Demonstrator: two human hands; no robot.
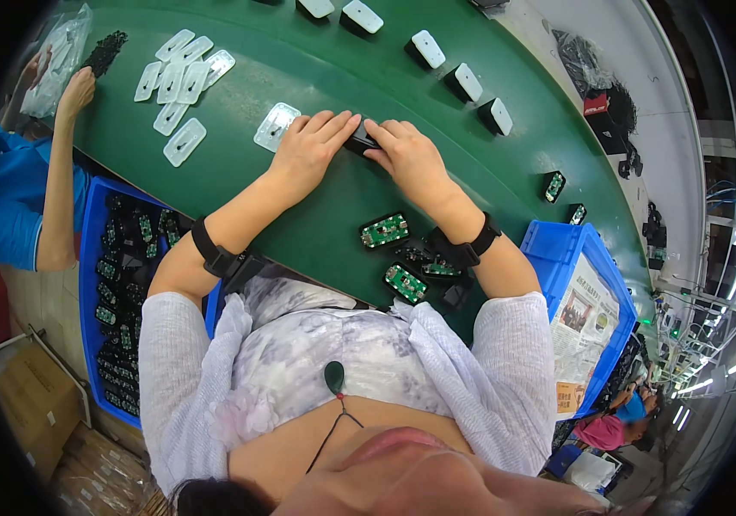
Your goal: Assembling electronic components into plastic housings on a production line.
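Note:
On the green table [239, 185], my left hand [309, 153] and my right hand [411, 159] meet around a small black plastic case [357, 142]. The fingers of both hands are bent and pressed against it, so most of the case is hidden. Just left of my left hand lies a translucent white cover [277, 126]. Nearer to me, below my right hand, sits a black housing with a green circuit board [384, 230]. Another green circuit board [406, 282] rests close to the table edge, among loose black parts [415, 251].
Several white covers [180, 79] are spread at the upper left, beside a pile of small black parts [104, 53]. A co-worker's hand [78, 90] is there. White-topped black cases [464, 82] line the far side. Blue crates [92, 301] [548, 249] stand either side of me.

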